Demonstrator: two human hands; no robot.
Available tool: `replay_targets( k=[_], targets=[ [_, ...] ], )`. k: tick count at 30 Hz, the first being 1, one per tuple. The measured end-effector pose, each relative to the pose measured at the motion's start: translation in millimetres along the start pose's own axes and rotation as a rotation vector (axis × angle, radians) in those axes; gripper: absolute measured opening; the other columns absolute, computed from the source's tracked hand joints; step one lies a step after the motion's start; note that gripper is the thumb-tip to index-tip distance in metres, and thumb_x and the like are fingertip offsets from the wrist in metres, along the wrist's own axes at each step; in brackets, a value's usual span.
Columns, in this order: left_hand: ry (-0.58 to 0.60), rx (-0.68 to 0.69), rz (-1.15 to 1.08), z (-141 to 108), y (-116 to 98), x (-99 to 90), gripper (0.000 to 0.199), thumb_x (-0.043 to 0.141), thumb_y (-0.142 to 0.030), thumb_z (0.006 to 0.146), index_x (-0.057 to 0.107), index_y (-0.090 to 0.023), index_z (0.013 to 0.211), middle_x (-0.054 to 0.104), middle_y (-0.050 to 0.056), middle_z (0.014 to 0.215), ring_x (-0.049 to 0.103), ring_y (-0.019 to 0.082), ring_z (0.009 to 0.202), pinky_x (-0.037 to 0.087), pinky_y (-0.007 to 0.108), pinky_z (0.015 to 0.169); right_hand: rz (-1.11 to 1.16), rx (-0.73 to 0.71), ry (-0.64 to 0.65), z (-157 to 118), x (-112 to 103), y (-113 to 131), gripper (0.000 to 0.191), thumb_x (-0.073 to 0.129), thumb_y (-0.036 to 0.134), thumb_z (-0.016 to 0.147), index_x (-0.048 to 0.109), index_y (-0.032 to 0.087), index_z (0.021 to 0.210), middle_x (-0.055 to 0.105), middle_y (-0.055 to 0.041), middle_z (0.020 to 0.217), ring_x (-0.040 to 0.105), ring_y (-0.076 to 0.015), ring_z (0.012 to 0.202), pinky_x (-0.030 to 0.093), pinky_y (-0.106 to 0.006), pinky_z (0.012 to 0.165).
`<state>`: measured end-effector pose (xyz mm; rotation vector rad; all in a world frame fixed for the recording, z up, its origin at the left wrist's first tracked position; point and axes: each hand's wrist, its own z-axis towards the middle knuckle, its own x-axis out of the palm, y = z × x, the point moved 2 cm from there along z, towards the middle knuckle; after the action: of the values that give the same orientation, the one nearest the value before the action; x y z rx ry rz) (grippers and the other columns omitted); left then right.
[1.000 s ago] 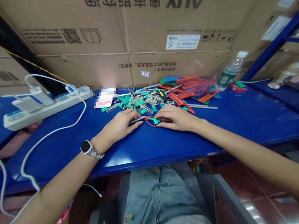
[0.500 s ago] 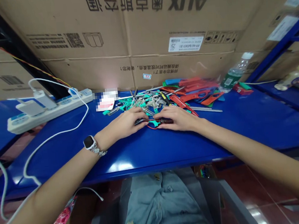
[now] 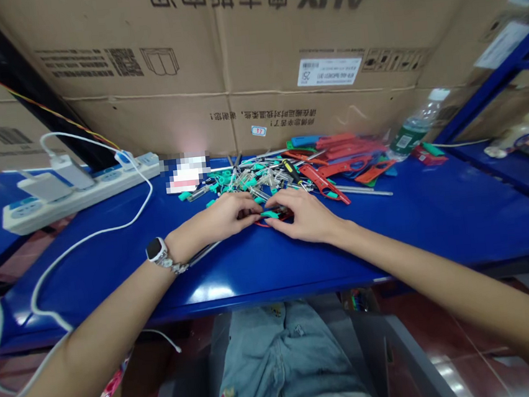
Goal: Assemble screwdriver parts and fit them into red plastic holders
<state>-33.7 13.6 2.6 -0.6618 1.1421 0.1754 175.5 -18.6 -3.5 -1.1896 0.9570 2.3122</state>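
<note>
Clock directions are taken from the red-and-green plastic part (image 3: 270, 215) between the hands, with 12 o'clock pointing away from the person. At 6 o'clock, nearest the camera, are the light-blue denim trousers (image 3: 280, 359) of the seated person. Beyond them runs the near edge of the glossy blue bench (image 3: 271, 269). At 8 o'clock, a thin silver metal rod (image 3: 206, 251) shows below the left wrist; its upper end is hidden by the left hand. A white-cased watch (image 3: 156, 249) with a metal band is worn on that wrist.

The left hand (image 3: 233, 217) is at 9 o'clock; its grip is narrow, thumb and fingertips closed on the part's near-side end. The right hand (image 3: 304, 216) is at 3 o'clock; its grip holds the opposite end, with a dark section partly covered by the fingers. The part is low over the bench, just in front of a loose pile of clear and green plastic pieces (image 3: 239, 179) at 11 to 12 o'clock.

A black-and-yellow handle (image 3: 291, 171) lies at 1 o'clock. A red plastic gun-shaped shell (image 3: 315, 180) lies at 2 o'clock, before a heap of mostly red shells (image 3: 346, 147). A clear plastic bottle with a green label (image 3: 417, 127) leans farther out. The printed brown cardboard box (image 3: 182, 116) stands behind everything.
</note>
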Motion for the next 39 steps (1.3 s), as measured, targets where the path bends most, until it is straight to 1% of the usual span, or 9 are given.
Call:
replay_targets(
  k=[3, 8, 12, 15, 18, 22, 26, 31, 39],
  targets=[
    [0.006, -0.045, -0.004, -1.9, -0.6, -0.6, 0.02, 0.06, -0.02, 0.094, 0.077, -0.016, 0.104, 0.072, 0.007, 0.093, 0.066, 0.016, 0.08, 0.052, 0.029, 0.076, 0.04, 0.008, -0.044, 0.0, 7.5, -0.9, 0.01, 0.065, 0.025, 0.092, 0.07, 0.019, 0.099, 0.074, -0.0063, 0.096, 0.067, -0.0216, 0.089, 0.051, -0.038, 0.083],
    [-0.014, -0.079, 0.054, -0.5, -2.7, -0.2, 0.017, 0.06, -0.021, 0.094, 0.076, -0.015, 0.094, 0.073, 0.007, 0.089, 0.065, 0.016, 0.076, 0.05, 0.03, 0.074, 0.095, -0.022, -0.113, -3.1, 10.7, -5.2, 0.008, 0.063, 0.023, 0.091, 0.069, 0.02, 0.095, 0.073, -0.0052, 0.093, 0.067, -0.0205, 0.087, 0.051, -0.037, 0.083],
    [-0.043, -0.121, 0.059, -0.4, -5.8, 1.5, 0.015, 0.059, -0.018, 0.093, 0.074, -0.015, 0.091, 0.074, 0.006, 0.083, 0.064, 0.014, 0.071, 0.048, 0.028, 0.069, 0.102, -0.033, -0.125, -4.8, 11.4, -4.1, 0.008, 0.062, 0.022, 0.091, 0.068, 0.02, 0.094, 0.073, -0.0066, 0.095, 0.067, -0.0216, 0.091, 0.052, -0.039, 0.086],
    [-0.077, -0.184, 0.014, -1.2, -8.6, 3.7, 0.013, 0.059, -0.018, 0.092, 0.071, -0.015, 0.087, 0.072, 0.004, 0.074, 0.062, 0.013, 0.063, 0.046, 0.026, 0.062, 0.103, -0.021, -0.139, -5.3, 12.9, -2.1, 0.009, 0.059, 0.02, 0.09, 0.067, 0.02, 0.095, 0.072, -0.0073, 0.097, 0.067, -0.0218, 0.091, 0.053, -0.038, 0.085],
    [-0.102, -0.242, -0.016, -1.1, -11.8, 6.8, 0.012, 0.059, -0.018, 0.092, 0.067, -0.015, 0.084, 0.07, 0.002, 0.07, 0.061, 0.012, 0.06, 0.043, 0.025, 0.058, 0.114, -0.005, -0.146, -5.5, 15.4, -0.3, 0.009, 0.056, 0.017, 0.089, 0.063, 0.021, 0.093, 0.069, -0.0072, 0.098, 0.067, -0.0215, 0.092, 0.053, -0.038, 0.084],
    [-0.133, -0.294, -0.005, -0.1, -15.0, 10.4, 0.008, 0.059, -0.017, 0.092, 0.063, -0.016, 0.085, 0.069, 0.001, 0.069, 0.061, 0.013, 0.058, 0.041, 0.026, 0.056, 0.114, 0.007, -0.163, -6.3, 17.9, 0.5, 0.007, 0.056, 0.017, 0.087, 0.058, 0.021, 0.091, 0.066, -0.0068, 0.098, 0.065, -0.022, 0.093, 0.052, -0.038, 0.085],
    [-0.146, -0.329, 0.007, 0.2, -16.4, 12.1, 0.008, 0.059, -0.017, 0.093, 0.061, -0.017, 0.086, 0.068, 0.002, 0.069, 0.06, 0.014, 0.059, 0.04, 0.026, 0.056, 0.105, 0.021, -0.162, -6.9, 18.8, 0.4, 0.006, 0.056, 0.018, 0.088, 0.056, 0.021, 0.092, 0.063, -0.0063, 0.097, 0.063, -0.0212, 0.09, 0.051, -0.037, 0.081],
    [-0.13, -0.331, 0.011, 0.1, -16.6, 11.1, 0.009, 0.059, -0.016, 0.093, 0.062, -0.017, 0.084, 0.067, 0.001, 0.069, 0.059, 0.013, 0.059, 0.04, 0.027, 0.058, 0.082, 0.036, -0.157, -6.5, 19.4, 1.0, 0.004, 0.055, 0.018, 0.088, 0.053, 0.021, 0.088, 0.059, -0.0051, 0.092, 0.059, -0.0201, 0.085, 0.048, -0.036, 0.076],
    [-0.128, -0.284, 0.022, -0.7, -14.7, 10.9, 0.011, 0.058, -0.017, 0.093, 0.063, -0.017, 0.083, 0.065, 0.001, 0.069, 0.057, 0.012, 0.059, 0.039, 0.027, 0.059, 0.054, 0.036, -0.133, -5.5, 22.0, 0.3, 0.008, 0.053, 0.017, 0.087, 0.048, 0.023, 0.084, 0.055, -0.004, 0.089, 0.056, -0.0201, 0.084, 0.047, -0.036, 0.077]
  ],
)
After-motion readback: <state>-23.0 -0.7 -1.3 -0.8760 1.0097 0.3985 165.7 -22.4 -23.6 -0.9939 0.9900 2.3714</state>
